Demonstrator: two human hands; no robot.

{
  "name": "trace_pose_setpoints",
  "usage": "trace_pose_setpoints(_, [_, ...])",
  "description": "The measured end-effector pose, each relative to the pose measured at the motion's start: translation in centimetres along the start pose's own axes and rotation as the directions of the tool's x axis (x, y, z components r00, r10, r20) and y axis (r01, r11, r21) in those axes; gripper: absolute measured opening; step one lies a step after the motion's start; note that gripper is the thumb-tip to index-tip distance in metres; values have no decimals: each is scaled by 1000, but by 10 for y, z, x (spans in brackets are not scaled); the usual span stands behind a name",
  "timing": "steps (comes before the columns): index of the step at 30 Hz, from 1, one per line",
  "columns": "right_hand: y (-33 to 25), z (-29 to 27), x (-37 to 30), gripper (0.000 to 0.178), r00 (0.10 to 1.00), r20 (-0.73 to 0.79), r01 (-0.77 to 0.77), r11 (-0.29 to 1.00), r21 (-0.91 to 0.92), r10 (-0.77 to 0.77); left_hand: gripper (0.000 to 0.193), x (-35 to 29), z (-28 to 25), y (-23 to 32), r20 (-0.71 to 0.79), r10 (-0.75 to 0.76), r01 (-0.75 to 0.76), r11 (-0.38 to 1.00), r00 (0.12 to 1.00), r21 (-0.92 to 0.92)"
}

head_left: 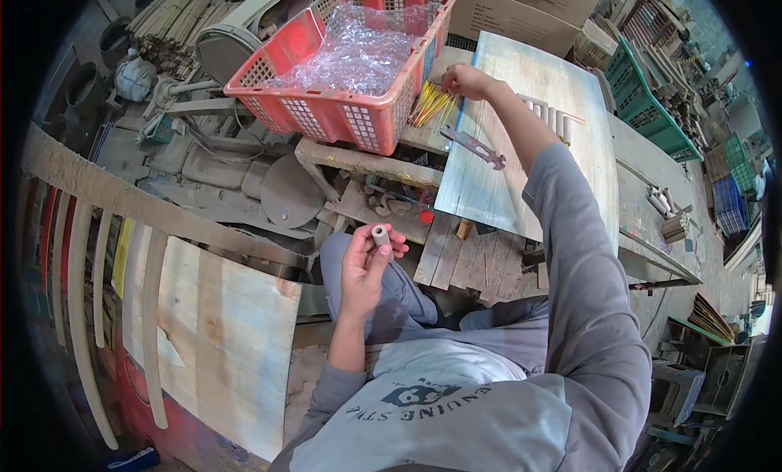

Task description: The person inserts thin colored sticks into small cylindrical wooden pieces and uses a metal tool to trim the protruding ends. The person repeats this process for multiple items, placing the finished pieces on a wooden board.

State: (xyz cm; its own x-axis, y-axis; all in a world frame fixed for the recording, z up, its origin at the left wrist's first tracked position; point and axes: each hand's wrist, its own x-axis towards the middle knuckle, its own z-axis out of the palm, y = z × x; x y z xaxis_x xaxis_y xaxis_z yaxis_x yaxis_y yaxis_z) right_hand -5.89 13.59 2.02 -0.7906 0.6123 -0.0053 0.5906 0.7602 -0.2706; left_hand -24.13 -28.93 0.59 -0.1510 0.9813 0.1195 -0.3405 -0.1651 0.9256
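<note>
My left hand (362,278) is closed around a short, pale wooden tube (380,236), its round end hole tilted up toward me, above my lap. Farther off, my right arm stretches over the board to a pile of thin yellow and red sticks (432,105). The fingers of my right hand (469,82) are pinched together at the pile's right edge; what they hold, if anything, is too small to make out. A flat, notched metal wrench (474,149) lies on the pale wooden board (489,187) below that hand. Several similar tubes (562,124) lie in a row beyond my right forearm.
A red plastic crate (314,118) with clear plastic wrap (358,52) stands left of the sticks. Cardboard boxes (521,20) are behind the board. More short tubes (676,226) sit on the right-hand table. At left, a plywood sheet (228,333) lies near curved wooden strips (81,309).
</note>
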Motion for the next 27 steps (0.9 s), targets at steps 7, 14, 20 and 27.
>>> trace_pose_setpoints(7, [-6,11,0,19,986,-151,93,984,153,-70,26,-2,-2,0,-16,-4,4,1000,1000,3])
trace_pose_setpoints(14, [-17,4,7,13,998,61,-28,995,100,22,26,-4,-8,1,-32,-3,4,1000,999,16])
trace_pose_setpoints(20, [2,-7,-9,12,979,-114,164,985,-51,-169,27,-2,-10,4,-22,-3,3,1000,1000,5])
trace_pose_setpoints(27, [-40,-72,-115,17,994,-111,-2,990,142,18,27,8,3,10,25,2,-1,1000,1000,-21])
